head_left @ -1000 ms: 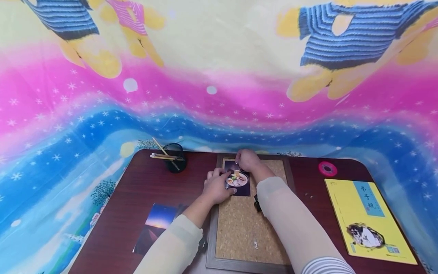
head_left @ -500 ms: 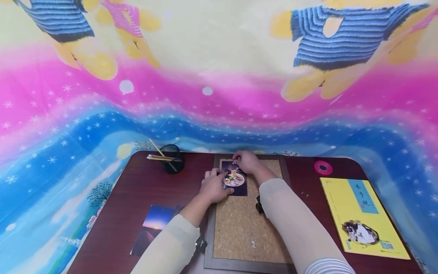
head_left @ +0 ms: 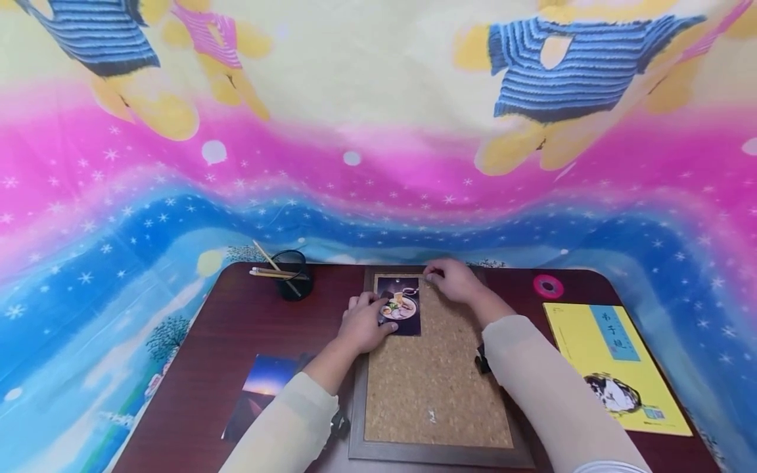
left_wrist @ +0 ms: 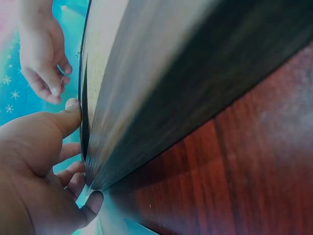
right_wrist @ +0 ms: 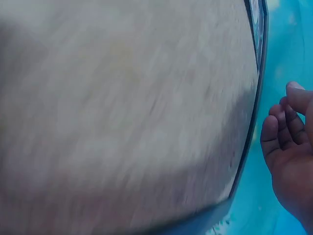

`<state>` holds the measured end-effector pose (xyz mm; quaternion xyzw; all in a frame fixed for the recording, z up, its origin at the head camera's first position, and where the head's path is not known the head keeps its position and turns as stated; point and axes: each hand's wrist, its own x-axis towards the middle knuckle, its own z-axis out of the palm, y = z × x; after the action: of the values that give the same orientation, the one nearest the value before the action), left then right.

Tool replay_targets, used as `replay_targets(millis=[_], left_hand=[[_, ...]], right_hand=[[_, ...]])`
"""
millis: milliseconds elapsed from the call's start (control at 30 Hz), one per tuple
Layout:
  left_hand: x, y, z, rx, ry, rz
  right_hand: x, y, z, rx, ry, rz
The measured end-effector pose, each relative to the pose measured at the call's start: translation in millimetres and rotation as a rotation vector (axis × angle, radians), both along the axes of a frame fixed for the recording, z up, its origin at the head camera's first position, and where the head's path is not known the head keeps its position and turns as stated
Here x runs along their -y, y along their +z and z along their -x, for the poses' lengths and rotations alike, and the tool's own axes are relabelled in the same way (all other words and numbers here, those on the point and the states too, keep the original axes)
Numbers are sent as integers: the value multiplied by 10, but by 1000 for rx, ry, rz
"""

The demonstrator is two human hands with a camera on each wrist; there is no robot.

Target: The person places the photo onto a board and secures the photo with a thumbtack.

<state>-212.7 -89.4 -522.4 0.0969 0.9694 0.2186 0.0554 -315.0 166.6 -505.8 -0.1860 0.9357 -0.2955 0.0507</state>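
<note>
In the head view my left hand [head_left: 362,324] rests on the left side of a photo of a noodle bowl [head_left: 408,325], thumb on the print and the other fingers toward the frame's edge. The photo lies at the upper left of a framed cork board [head_left: 437,374]. A small pale pin head [head_left: 397,280] shows near the photo's top edge. My right hand [head_left: 455,281] is over the top of the board, right of the photo, its fingers loosely bent. No object shows between those fingers in the right wrist view, where the hand [right_wrist: 293,152] is beside the board.
A mesh pen cup [head_left: 294,279] with pencils stands back left. Another photo, a sunset [head_left: 260,387], lies front left, partly under the left sleeve. At right are a pink-rimmed round item [head_left: 548,286] and a yellow book [head_left: 573,328]. A small shiny bit [head_left: 432,415] sits low on the cork.
My right hand has drawn away from the photo's top toward the right, uncovering the pin head there. The left hand keeps its place on the photo. The view has shifted slightly.
</note>
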Motion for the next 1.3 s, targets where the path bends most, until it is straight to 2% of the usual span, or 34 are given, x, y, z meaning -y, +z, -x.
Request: replay_targets(millis=[200,333,533,667,867,1133,1300], left_hand=[[0,23,-56,-21,3,-10],[6,7,-90,-27,-3,-9],[76,1,-157,-45,0,-87],[212,31,-214,-76,14,-129],[490,111,-298,-116,14,-141],[796,191,-414,-135,-29,-114],[953,229,-510,-118,-56,-101]], right_hand=[[-253,75,-149,-51,8,-34],[-380,87,-274,-120,43,-25],[-522,84,-453,-176,79,-11],[-613,95,-561,-180,87,-6],[-776,85,-698,-191,74,-18],[-1080,61,-878,-165,17,-21],[-1296,43,-966,-129,-21,-27]])
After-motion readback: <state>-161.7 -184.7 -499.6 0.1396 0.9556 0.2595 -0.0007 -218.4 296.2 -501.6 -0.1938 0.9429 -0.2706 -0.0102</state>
